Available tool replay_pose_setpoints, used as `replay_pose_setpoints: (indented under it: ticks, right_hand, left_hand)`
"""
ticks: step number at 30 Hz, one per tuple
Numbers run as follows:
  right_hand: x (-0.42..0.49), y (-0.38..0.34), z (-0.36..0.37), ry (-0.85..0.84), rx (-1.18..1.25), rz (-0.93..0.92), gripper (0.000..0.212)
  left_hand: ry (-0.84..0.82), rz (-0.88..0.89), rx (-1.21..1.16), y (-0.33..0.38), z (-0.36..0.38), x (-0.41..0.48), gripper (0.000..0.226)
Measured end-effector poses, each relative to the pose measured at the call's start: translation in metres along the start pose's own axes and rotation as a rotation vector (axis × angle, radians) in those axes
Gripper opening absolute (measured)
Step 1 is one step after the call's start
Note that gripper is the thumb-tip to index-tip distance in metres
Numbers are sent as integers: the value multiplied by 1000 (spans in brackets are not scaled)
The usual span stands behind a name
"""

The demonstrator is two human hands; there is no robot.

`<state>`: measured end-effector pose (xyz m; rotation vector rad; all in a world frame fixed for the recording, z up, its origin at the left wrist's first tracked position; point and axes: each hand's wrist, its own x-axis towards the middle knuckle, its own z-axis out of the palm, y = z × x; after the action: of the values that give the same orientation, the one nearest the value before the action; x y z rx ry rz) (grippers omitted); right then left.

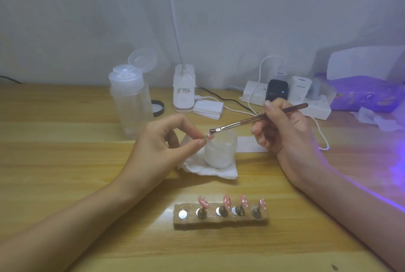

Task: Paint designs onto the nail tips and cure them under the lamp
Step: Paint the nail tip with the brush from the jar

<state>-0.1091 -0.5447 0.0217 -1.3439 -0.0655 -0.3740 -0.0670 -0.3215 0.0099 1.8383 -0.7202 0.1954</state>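
Observation:
My left hand (163, 140) pinches a small nail tip on its stand (208, 137) between thumb and fingertips, held above the frosted glass cup (221, 151). My right hand (282, 127) grips a thin brown brush (258, 119); its bristle end touches the held nail tip. Near the table's front, a brown holder block (220, 220) carries several pink nail tips with white dots (226, 201) on small stands; its leftmost magnet spot is bare. Purple light from the curing lamp (370, 87) glows at the far right.
A white tissue (210, 170) lies under the cup. A clear pump bottle (131, 100) with its lid open stands at back left, a desk lamp base (184, 89) behind the centre, a power strip (287, 98) with chargers and cables at back right.

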Motion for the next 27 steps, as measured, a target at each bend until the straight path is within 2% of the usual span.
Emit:
replay_pose_setpoints:
  ticks: [6, 10, 15, 19, 23, 27]
  right_hand:
    - [0, 2, -1, 79, -28, -5, 27]
    - [0, 1, 0, 0, -28, -33, 29]
    - [2, 2, -2, 70, -33, 0, 28]
    - [1, 1, 1, -1, -44, -24, 30]
    - [1, 2, -1, 70, -60, -19, 27]
    - [1, 1, -1, 15, -49, -24, 29]
  left_hand:
    - [-1, 23, 15, -2, 0, 0, 13]
    - [-1, 43, 21, -2, 0, 0, 13]
    - [-7, 54, 18, -2, -1, 0, 13]
    - [-7, 62, 40, -3, -1, 0, 10]
    - [-9, 70, 37, -4, -2, 0, 9]
    - [-5, 82, 34, -2, -1, -1, 9]
